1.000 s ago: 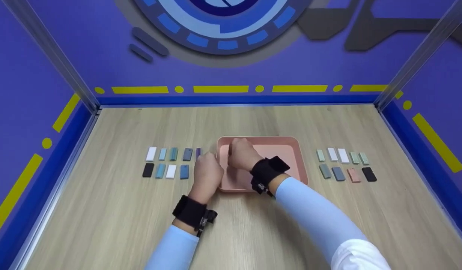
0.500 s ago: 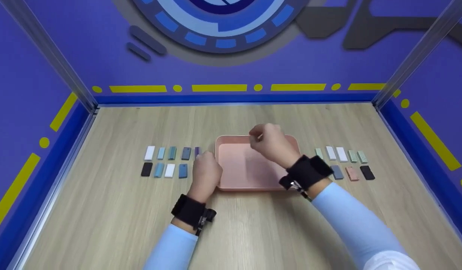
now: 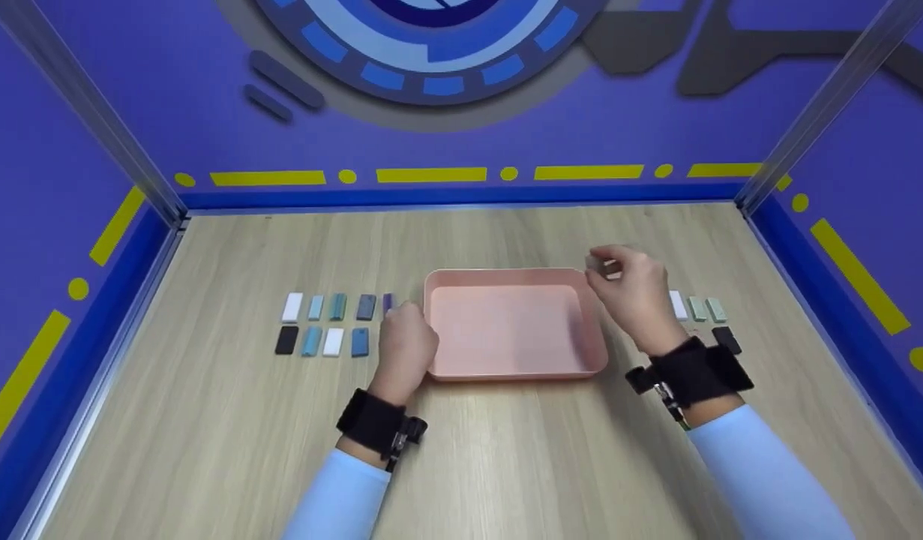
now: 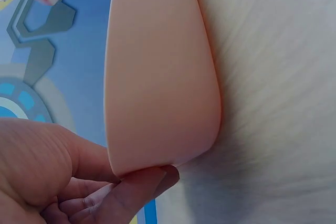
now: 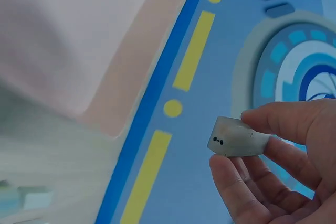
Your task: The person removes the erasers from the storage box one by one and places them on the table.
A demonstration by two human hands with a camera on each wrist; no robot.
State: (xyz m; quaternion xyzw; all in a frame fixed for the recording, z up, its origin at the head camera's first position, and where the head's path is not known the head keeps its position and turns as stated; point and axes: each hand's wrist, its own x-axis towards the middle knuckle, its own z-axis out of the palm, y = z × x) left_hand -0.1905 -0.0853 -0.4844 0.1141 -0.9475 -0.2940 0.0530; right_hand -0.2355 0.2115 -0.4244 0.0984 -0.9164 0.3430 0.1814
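My left hand (image 3: 406,341) is at the left side of a pink rectangular tray (image 3: 506,326). In the left wrist view, its thumb and fingers pinch the corner of the tray's wall (image 4: 157,87). My right hand (image 3: 635,296) is raised just beyond the tray's right rim. Between thumb and fingers it pinches a small pale grey block (image 5: 239,137) with dark dots on its face, eraser-like in size. From the head camera, that block is mostly hidden by the fingers. Nothing lies on the visible floor of the tray.
Left of the tray, small blocks stand in two rows, among them a black one (image 3: 286,340), a white one (image 3: 292,307) and a blue one (image 3: 360,342). On the right are more, partly covered by my right hand, including a green one (image 3: 715,310). Blue-purple walls enclose the table.
My right hand has moved from inside the tray, up and rightward, to beyond its right rim. My left hand keeps hold of the tray's left side.
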